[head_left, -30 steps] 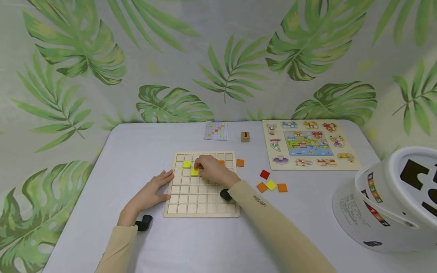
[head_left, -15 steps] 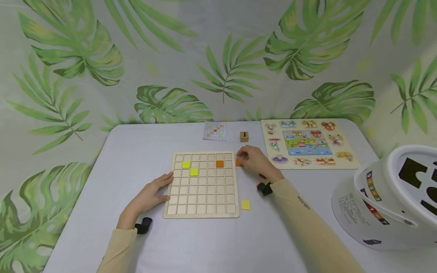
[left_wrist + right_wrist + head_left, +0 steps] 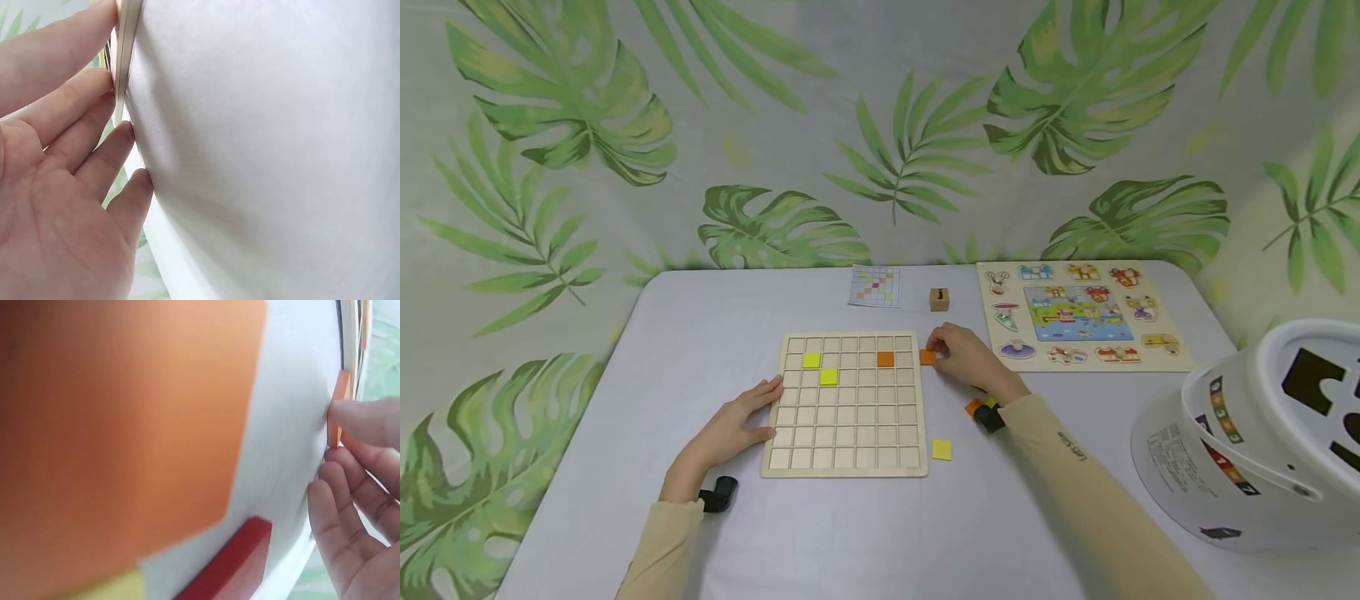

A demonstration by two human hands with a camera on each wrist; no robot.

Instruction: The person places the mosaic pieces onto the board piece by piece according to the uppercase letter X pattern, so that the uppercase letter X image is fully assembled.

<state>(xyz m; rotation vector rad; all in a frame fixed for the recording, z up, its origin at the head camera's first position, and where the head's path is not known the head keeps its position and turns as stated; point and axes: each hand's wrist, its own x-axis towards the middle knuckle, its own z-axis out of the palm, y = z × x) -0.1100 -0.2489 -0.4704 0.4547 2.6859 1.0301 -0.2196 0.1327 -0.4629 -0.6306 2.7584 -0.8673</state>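
A pale wooden grid board (image 3: pixel 846 433) lies on the table with two yellow tiles (image 3: pixel 811 360) and one orange tile (image 3: pixel 886 359) in its upper rows. At its left edge rests my left hand (image 3: pixel 730 429), fingers extended; the left wrist view has the fingertips against the board's side. My right hand (image 3: pixel 966 357) is just right of the board, thumb and fingers pinching a loose orange tile (image 3: pixel 927 357) by its edge. In the right wrist view that tile (image 3: pixel 336 419) stands out under the thumb, close to the board's rim.
A loose yellow tile (image 3: pixel 942 450) lies right of the board. More tiles are partly hidden under my right wrist, a red tile (image 3: pixel 231 569) among them. Behind are a pattern card (image 3: pixel 875 286), a wooden cube (image 3: pixel 939 299) and a picture puzzle (image 3: pixel 1082 317). A white bucket (image 3: pixel 1195 492) stands far right.
My right hand has left the yellow tile on the board and moved right to the loose orange tile. The yellow tile beside the board has come into sight. My left hand stays put.
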